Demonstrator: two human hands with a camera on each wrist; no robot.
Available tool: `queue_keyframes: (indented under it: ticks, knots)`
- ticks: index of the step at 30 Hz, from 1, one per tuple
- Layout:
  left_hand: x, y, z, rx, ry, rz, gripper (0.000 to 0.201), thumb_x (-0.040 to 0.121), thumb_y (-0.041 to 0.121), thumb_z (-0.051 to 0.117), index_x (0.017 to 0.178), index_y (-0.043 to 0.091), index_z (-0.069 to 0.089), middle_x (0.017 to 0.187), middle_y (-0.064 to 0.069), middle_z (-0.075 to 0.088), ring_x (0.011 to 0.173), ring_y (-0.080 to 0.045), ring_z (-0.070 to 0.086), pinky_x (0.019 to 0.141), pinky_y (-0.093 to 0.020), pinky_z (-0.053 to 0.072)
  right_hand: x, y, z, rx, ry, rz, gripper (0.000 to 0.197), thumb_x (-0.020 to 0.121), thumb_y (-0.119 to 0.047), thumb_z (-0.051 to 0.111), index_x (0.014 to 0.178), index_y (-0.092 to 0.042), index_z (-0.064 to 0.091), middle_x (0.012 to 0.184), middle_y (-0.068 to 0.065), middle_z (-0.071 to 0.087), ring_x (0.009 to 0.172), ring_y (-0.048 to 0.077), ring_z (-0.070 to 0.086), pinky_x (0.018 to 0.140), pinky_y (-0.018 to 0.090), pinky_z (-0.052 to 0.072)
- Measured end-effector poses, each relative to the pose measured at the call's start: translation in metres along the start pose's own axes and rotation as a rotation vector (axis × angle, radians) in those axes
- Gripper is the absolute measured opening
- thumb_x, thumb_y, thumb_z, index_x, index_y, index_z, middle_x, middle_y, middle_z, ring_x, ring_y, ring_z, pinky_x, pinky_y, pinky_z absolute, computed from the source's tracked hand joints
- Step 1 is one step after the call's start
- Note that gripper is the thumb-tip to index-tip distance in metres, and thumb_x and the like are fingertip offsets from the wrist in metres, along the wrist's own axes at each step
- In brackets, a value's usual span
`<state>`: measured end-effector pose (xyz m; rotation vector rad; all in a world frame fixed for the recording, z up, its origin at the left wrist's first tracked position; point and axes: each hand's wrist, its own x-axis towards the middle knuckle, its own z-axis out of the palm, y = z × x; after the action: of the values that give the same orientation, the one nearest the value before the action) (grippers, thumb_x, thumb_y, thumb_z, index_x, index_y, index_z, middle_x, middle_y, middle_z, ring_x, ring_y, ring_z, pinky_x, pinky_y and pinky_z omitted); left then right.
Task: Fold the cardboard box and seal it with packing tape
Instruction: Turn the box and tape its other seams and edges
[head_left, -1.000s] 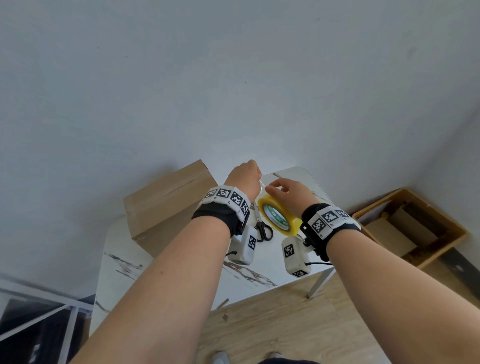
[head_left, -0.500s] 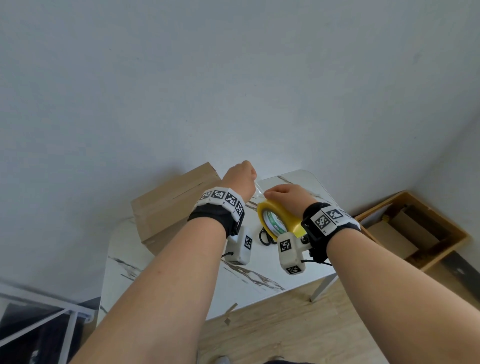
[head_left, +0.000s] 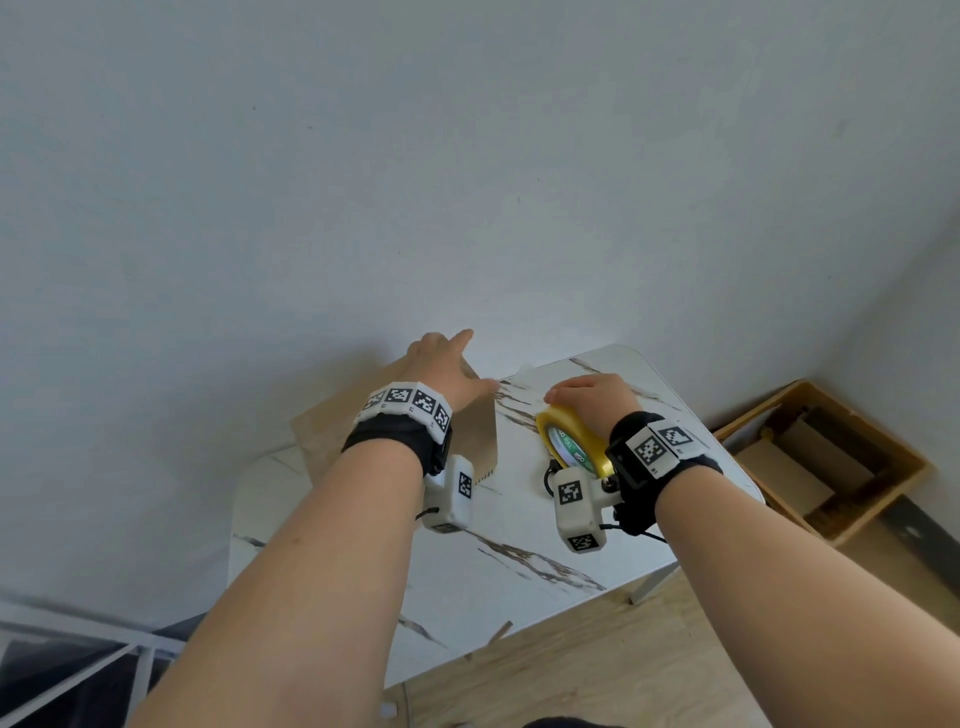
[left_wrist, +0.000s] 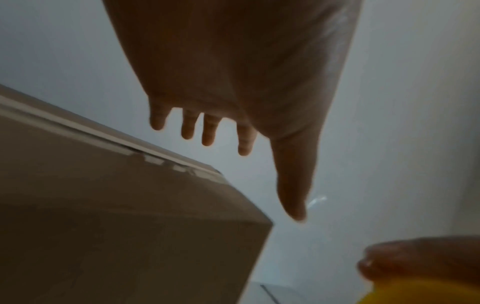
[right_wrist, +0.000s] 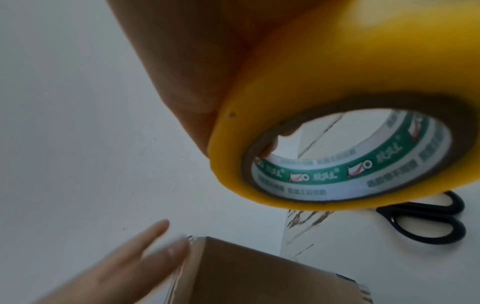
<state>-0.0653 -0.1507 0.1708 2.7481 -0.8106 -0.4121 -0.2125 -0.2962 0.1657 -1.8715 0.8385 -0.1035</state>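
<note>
The brown cardboard box (head_left: 480, 441) stands closed at the back left of the marble table (head_left: 519, 525), with a tape strip along its top seam (left_wrist: 85, 131). My left hand (head_left: 457, 358) is open with straight, spread fingers (left_wrist: 209, 133) over the box's top right corner; whether it touches is unclear. My right hand (head_left: 592, 395) grips the yellow packing tape roll (head_left: 569, 441) from above, just right of the box and low over the table. The roll's green-and-white core (right_wrist: 337, 172) faces the right wrist camera.
Black scissors (right_wrist: 428, 222) lie on the table under and behind the roll. A white wall stands right behind the table. A wooden crate (head_left: 852, 514) with cardboard pieces sits on the floor to the right. A white metal frame (head_left: 78, 670) is at lower left.
My left hand left the roll, opened and moved left over the box corner. My right hand has lowered the roll toward the table.
</note>
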Motion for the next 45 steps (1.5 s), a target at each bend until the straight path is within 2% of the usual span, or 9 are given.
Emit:
queue_keyframes:
  ticks: [5,13,16,20,26,30,35,39,45]
  knots:
    - [-0.012,-0.025,0.003,0.204,-0.184,-0.147,0.126,0.055,0.070,0.074,0.149,0.041,-0.004,0.159,-0.008,-0.016,0.147,-0.034,-0.013,0.112,-0.067,0.003,0.001,-0.008,0.009,-0.038,-0.005,0.006,0.017,0.084,-0.017,0.063,0.092,-0.010,0.076,0.101,0.004,0.073,0.101,0.022,0.066,0.071,0.023,0.053]
    - [-0.020,-0.029,0.003,0.247,-0.151,-0.124,0.114,0.055,0.069,0.072,0.146,0.049,0.007,0.156,-0.007,0.009,0.144,-0.033,0.011,0.108,-0.063,0.022,0.006,-0.014,0.019,-0.018,0.025,0.058,0.025,0.083,-0.022,0.068,0.103,-0.008,0.074,0.111,0.012,0.071,0.105,0.027,0.066,0.083,0.029,0.051]
    - [-0.025,-0.026,0.003,0.288,-0.137,-0.129,0.113,0.053,0.074,0.068,0.146,0.045,0.011,0.146,-0.010,0.025,0.135,-0.034,0.026,0.103,-0.056,0.032,0.004,-0.017,0.022,-0.074,-0.004,0.049,0.033,0.079,-0.017,0.064,0.103,0.005,0.067,0.114,0.022,0.065,0.090,0.033,0.067,0.087,0.046,0.053]
    - [-0.033,-0.022,0.003,0.312,-0.137,-0.137,0.108,0.050,0.078,0.067,0.141,0.041,0.022,0.137,-0.010,0.035,0.127,-0.035,0.036,0.099,-0.055,0.033,0.005,-0.015,0.022,-0.036,0.004,0.071,0.027,0.083,-0.026,0.070,0.106,-0.012,0.073,0.113,0.009,0.071,0.084,0.015,0.058,0.078,0.026,0.047]
    - [-0.040,-0.006,-0.004,0.273,-0.116,-0.143,0.103,0.055,0.091,0.047,0.139,0.033,0.034,0.142,-0.008,0.036,0.131,-0.035,0.036,0.104,-0.062,0.026,0.000,-0.017,0.017,-0.043,-0.010,0.073,0.029,0.084,-0.028,0.069,0.109,-0.012,0.072,0.113,0.008,0.071,0.108,0.024,0.065,0.081,0.025,0.048]
    - [-0.036,0.017,-0.009,0.065,0.010,-0.035,0.068,0.073,0.073,0.056,0.126,0.032,0.055,0.136,0.005,0.052,0.126,-0.021,0.046,0.106,-0.046,0.031,-0.008,-0.025,0.014,-0.110,-0.050,0.027,0.030,0.088,-0.021,0.060,0.107,0.000,0.070,0.109,0.018,0.069,0.097,0.033,0.066,0.090,0.038,0.052]
    - [-0.032,0.036,-0.008,-0.315,0.103,-0.048,0.017,0.085,0.038,0.063,0.089,0.025,0.073,0.104,0.008,0.071,0.094,-0.017,0.065,0.083,-0.032,0.053,-0.009,-0.023,0.007,-0.021,-0.020,0.001,0.015,0.087,-0.027,0.064,0.088,-0.019,0.076,0.086,-0.002,0.071,0.074,0.014,0.060,0.072,0.027,0.050]
    - [-0.022,0.044,-0.007,-0.465,0.070,-0.069,0.011,0.083,0.027,0.063,0.073,0.025,0.063,0.091,0.006,0.068,0.091,-0.020,0.065,0.089,-0.041,0.054,-0.011,-0.017,-0.003,-0.065,-0.052,-0.040,0.014,0.089,-0.034,0.063,0.090,-0.023,0.071,0.076,-0.013,0.061,0.070,0.004,0.054,0.061,0.021,0.040]
    - [-0.005,0.055,-0.008,-0.357,0.069,-0.149,0.020,0.091,0.018,0.055,0.091,0.002,0.066,0.106,-0.013,0.066,0.101,-0.031,0.061,0.090,-0.035,0.048,-0.007,-0.007,-0.015,0.039,-0.095,0.043,0.049,0.082,-0.057,0.060,0.109,-0.017,0.064,0.104,0.005,0.066,0.098,0.025,0.063,0.092,0.040,0.048]
